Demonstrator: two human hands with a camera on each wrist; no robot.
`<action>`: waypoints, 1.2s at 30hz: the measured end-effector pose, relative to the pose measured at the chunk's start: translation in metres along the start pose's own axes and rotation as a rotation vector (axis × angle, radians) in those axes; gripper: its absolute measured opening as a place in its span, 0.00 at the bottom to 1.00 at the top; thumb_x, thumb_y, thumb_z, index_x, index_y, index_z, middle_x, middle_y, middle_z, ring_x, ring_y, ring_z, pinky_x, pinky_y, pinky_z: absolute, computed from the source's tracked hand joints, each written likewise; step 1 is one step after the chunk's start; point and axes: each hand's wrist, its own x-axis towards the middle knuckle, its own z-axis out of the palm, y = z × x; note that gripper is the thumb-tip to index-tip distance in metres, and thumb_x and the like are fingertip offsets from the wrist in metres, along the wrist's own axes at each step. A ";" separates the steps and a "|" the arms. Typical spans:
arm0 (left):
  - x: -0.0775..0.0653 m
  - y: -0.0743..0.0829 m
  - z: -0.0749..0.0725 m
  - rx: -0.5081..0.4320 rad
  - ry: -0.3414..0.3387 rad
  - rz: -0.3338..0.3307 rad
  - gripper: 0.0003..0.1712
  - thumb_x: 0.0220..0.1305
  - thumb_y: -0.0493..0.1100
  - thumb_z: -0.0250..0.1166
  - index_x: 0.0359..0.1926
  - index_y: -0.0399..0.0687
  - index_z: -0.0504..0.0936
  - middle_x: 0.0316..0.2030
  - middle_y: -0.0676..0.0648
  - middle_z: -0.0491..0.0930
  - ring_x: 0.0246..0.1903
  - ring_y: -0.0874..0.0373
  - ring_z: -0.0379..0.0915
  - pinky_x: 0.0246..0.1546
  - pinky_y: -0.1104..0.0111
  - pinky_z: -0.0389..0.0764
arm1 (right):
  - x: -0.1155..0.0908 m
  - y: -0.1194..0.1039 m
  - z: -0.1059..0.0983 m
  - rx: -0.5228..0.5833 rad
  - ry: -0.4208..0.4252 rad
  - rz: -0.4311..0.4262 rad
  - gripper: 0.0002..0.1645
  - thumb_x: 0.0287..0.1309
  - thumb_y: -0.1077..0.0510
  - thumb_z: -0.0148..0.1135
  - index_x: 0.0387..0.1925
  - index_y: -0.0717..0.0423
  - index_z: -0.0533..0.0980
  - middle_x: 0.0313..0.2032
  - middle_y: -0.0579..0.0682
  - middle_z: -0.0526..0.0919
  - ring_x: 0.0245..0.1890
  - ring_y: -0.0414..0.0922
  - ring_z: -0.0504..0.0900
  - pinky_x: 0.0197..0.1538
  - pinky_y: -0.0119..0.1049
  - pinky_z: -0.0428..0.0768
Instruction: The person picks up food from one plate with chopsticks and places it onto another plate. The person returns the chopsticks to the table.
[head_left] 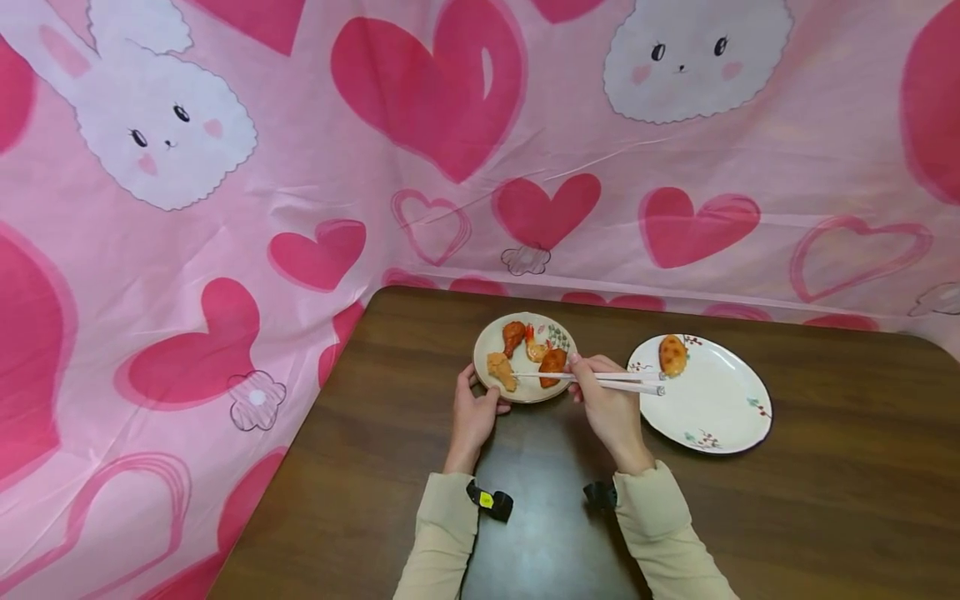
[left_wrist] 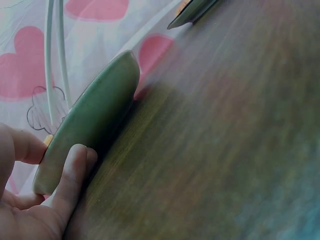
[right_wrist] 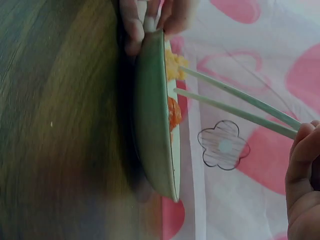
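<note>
My left hand (head_left: 474, 417) grips the near-left rim of a small round plate (head_left: 491, 335), thumb at the rim and fingers against the outer side in the left wrist view. In my right hand (head_left: 611, 412) is a pair of white chopsticks (head_left: 630, 377). Their tips reach over the plate to a golden fried piece (head_left: 501, 371), right at its edge in the right wrist view (right_wrist: 176, 66). The plate also bears a drumstick (head_left: 513, 335), a shrimp (head_left: 535, 348) and a reddish-brown piece of meat (head_left: 553, 365), partly crossed by the chopsticks.
To the right stands a white oval plate (head_left: 712, 404) with a dark edge and flower prints. A browned oval food piece (head_left: 672, 356) lies at its far left. The wooden table (head_left: 360, 467) meets a pink heart-print cloth (head_left: 442, 100) at the back and left.
</note>
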 end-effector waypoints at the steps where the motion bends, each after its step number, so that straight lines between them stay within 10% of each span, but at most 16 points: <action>1: 0.000 0.000 0.000 0.000 0.000 0.000 0.35 0.65 0.32 0.53 0.71 0.36 0.53 0.66 0.34 0.60 0.31 0.52 0.82 0.40 0.61 0.87 | 0.000 0.000 0.002 -0.008 -0.004 0.001 0.20 0.64 0.50 0.59 0.30 0.65 0.83 0.22 0.54 0.80 0.19 0.45 0.77 0.21 0.26 0.77; 6: 0.008 -0.009 0.000 0.009 0.005 -0.004 0.35 0.65 0.32 0.53 0.71 0.37 0.53 0.66 0.34 0.61 0.29 0.54 0.81 0.38 0.62 0.88 | -0.001 0.001 0.010 -0.037 -0.020 -0.010 0.21 0.64 0.50 0.60 0.28 0.65 0.82 0.24 0.62 0.79 0.17 0.41 0.75 0.19 0.26 0.75; 14: 0.028 -0.037 0.002 -0.011 0.019 -0.001 0.36 0.65 0.34 0.55 0.72 0.43 0.54 0.66 0.38 0.61 0.27 0.57 0.80 0.34 0.65 0.87 | -0.001 0.003 0.018 -0.049 -0.011 -0.027 0.20 0.63 0.48 0.61 0.26 0.59 0.83 0.19 0.47 0.77 0.17 0.48 0.75 0.16 0.28 0.71; 21: 0.026 -0.037 0.001 -0.022 0.024 0.014 0.35 0.64 0.34 0.55 0.71 0.45 0.56 0.65 0.39 0.62 0.26 0.60 0.79 0.32 0.69 0.87 | -0.002 0.005 0.025 -0.020 -0.008 -0.055 0.17 0.62 0.51 0.62 0.25 0.58 0.83 0.23 0.62 0.78 0.16 0.39 0.74 0.17 0.28 0.74; 36: 0.019 -0.024 0.001 -0.003 0.019 -0.003 0.35 0.65 0.33 0.55 0.71 0.40 0.54 0.65 0.37 0.63 0.30 0.53 0.81 0.36 0.62 0.88 | -0.006 0.004 0.031 -0.121 -0.076 -0.213 0.12 0.59 0.54 0.66 0.43 0.52 0.86 0.33 0.49 0.86 0.23 0.41 0.78 0.24 0.25 0.77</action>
